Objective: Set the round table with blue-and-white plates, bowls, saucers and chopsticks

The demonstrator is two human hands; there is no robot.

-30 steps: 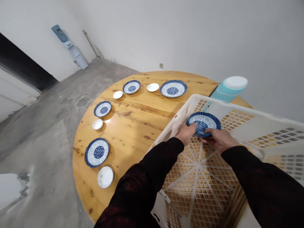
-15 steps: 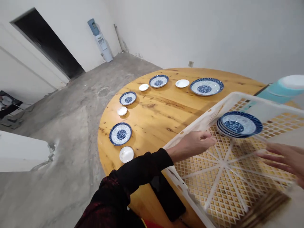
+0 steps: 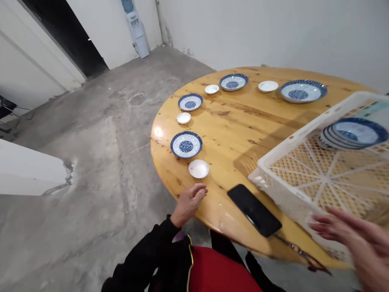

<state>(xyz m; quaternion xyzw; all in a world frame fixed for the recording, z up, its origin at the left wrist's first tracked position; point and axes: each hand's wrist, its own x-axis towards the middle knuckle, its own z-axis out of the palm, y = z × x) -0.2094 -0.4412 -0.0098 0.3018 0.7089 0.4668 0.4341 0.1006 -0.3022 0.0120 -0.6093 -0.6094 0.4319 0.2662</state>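
My left hand (image 3: 189, 203) is over the table's near left edge, fingers loosely curled and apart, with nothing visible in it. Just beyond its fingertips sits a small white dish (image 3: 198, 168), and behind that a blue-and-white plate (image 3: 186, 144). On the right, my right hand (image 3: 352, 235) is stretched out and blurred, holding nothing, by the near wall of a white plastic crate (image 3: 291, 194). Inside the crate is a stack of blue-rimmed bowls (image 3: 352, 134). A black phone (image 3: 254, 209) with a strap lies between my hands.
Along the round wooden table's (image 3: 231, 134) far rim, more blue-and-white plates (image 3: 234, 82) alternate with small white dishes (image 3: 268, 86). A brownish bundle (image 3: 378, 215) is partly visible in the crate. Beyond stand a water dispenser (image 3: 138, 32) and a white block (image 3: 30, 168) on the concrete floor.
My left hand has moved out of the crate to the left, near the closest small dish. My right hand has drawn back toward the crate's near wall. The view has turned left and down.
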